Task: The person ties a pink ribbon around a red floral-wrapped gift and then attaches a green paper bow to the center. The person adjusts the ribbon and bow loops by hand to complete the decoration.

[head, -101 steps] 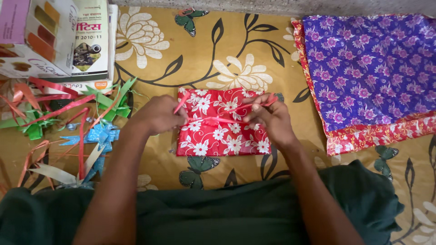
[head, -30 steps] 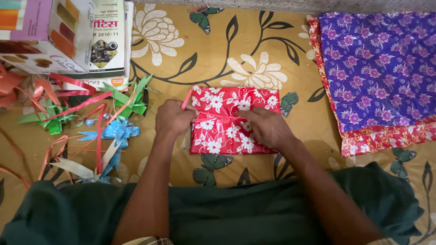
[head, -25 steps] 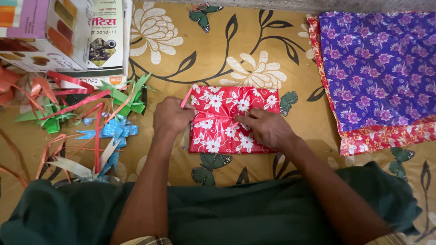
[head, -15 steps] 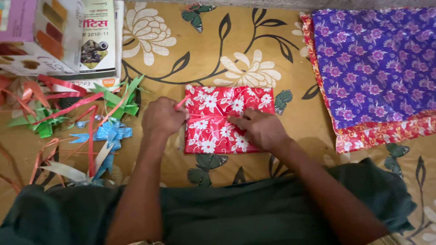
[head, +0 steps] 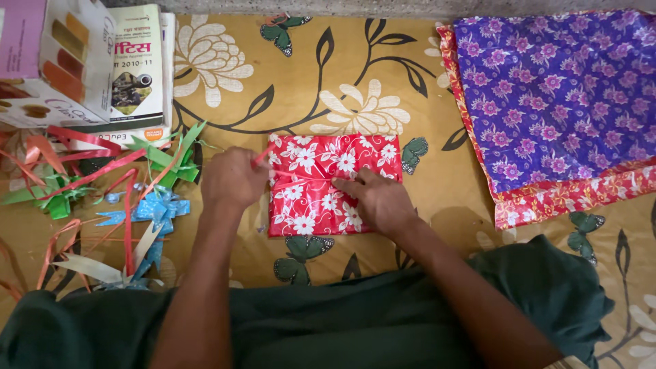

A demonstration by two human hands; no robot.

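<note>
Wrapped parcel point(head: 321, 184) in red paper with white flowers sits centre frame on a mustard floral bedsheet point(head: 342, 68). Paper fully closed around it, no loose flaps visible.

A thin red ribbon point(head: 301, 179) runs across the parcel's middle, left to right.

Left hand point(head: 231, 181), at the parcel's left edge: clenched, pinching a ribbon end that sticks up from the fist toward the parcel's upper left corner.

Right hand point(head: 379, 201): lies flat on the parcel's right half, fingers pressing down on the ribbon line near centre. Not gripping, just pinning.

Progress, my read: wrapping done, ribbon laid round and being pulled tight. No finished knot or bow visible on the parcel, so tying off and any bow look like what's left. Can't tell whether a first knot sits under the right fingers.

Around it:
- Left of frame: heap of loose ribbons and bows point(head: 102, 184), red, green, blue, cream; well apart from the parcel.
- Upper left: cardboard box point(head: 48, 61) lying on a stack of books point(head: 140, 68).
- Upper right: stacked gift-wrap sheets point(head: 560, 96), purple floral on top, red floral edge showing beneath.
</note>
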